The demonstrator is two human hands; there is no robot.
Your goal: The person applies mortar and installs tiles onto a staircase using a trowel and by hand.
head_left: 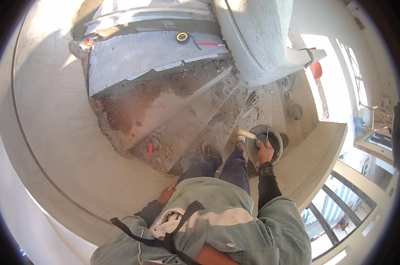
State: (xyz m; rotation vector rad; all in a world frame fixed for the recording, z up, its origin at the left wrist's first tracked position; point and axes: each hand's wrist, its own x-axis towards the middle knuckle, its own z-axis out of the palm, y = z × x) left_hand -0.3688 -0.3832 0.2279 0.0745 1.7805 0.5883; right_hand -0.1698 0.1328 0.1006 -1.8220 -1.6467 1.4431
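My right hand (265,153) is closed on a dark tool inside a round bucket (276,138) at my right. A pale wooden handle (246,133) sticks out over the bucket's left side. My left hand (166,193) is at my left hip against my jacket, its fingers curled and partly hidden. Beyond my feet rise dusty winding steps (204,106) with rubble, an orange object (150,148) and metal scraps (251,101). A yellow and black tape measure (182,37) and a red pencil-like item (211,44) lie on an upper grey slab (133,53).
A curved plastered balustrade (239,35) borders the steps at the top, and a low wall (317,172) runs at my right. A broad plastered surface (54,123) curves along the left. Window frames (352,212) and a red object (316,70) show at the right.
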